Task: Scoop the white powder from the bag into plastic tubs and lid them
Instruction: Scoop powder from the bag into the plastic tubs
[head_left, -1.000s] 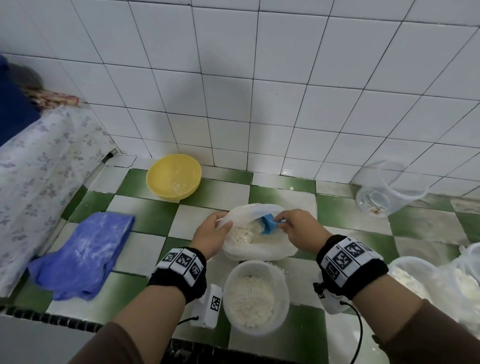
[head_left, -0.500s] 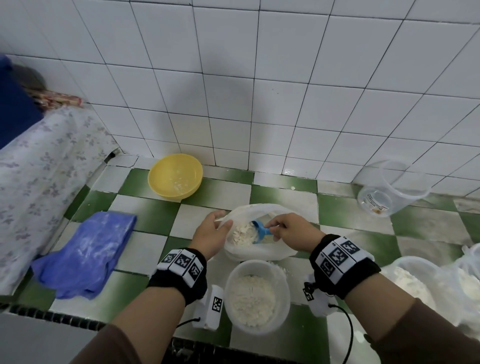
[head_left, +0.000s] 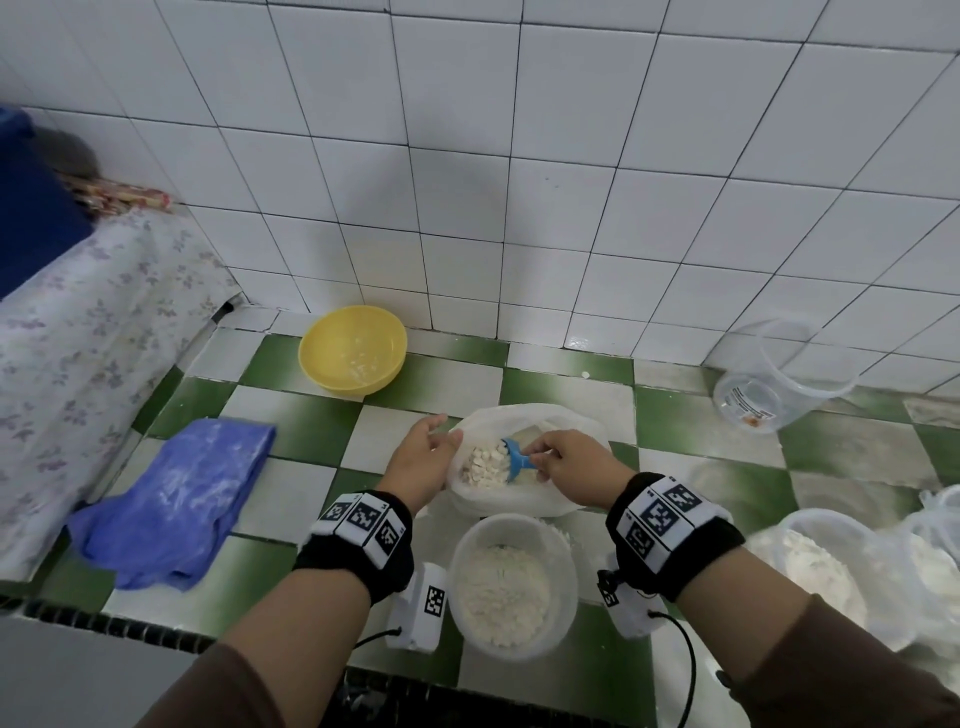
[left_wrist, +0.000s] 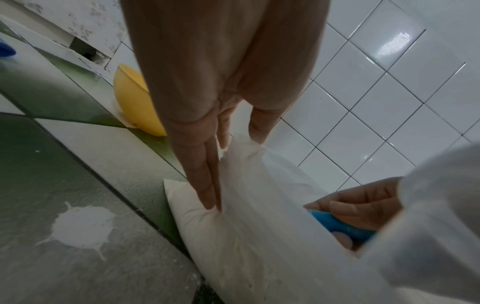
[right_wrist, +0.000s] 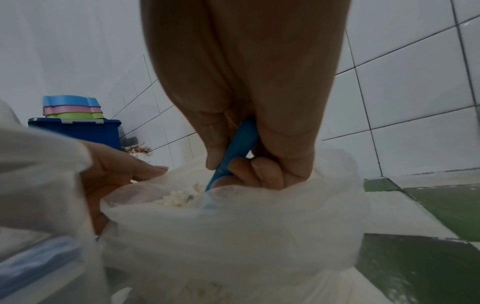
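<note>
Powder (head_left: 501, 592) already part-fills the tub (head_left: 563, 558) nearest us, which stands open at the front edge of the surface (head_left: 291, 426), just in front of the bag (head_left: 540, 501). We judge it sits there so each scoopful has only a short trip and little chance to spill. No lid shows in these views.

Behind the tub, the bag lies slumped with its mouth turned up. Our left hand (head_left: 423, 462) rests at the bag's left side: in the left wrist view the fingers (left_wrist: 206, 183) are straight and together, pressing into the plastic, while the thumb pushes the rim back. That props the floppy mouth open and keeps the bag from sliding under the scoop.

Our right hand (head_left: 571, 465) reaches in from the right, fingers (right_wrist: 262, 171) curled tight on the handle of the scoop (head_left: 514, 460). The scoop's blue bowl is low in the lumpy powder left in the bag, angled to load.

To the right, more tubs (head_left: 826, 571) hold powder. Farther back lie a blue cloth (head_left: 176, 493), a yellow bowl (head_left: 353, 347) and a clear tub (head_left: 779, 379) tipped on its side by the wall.
</note>
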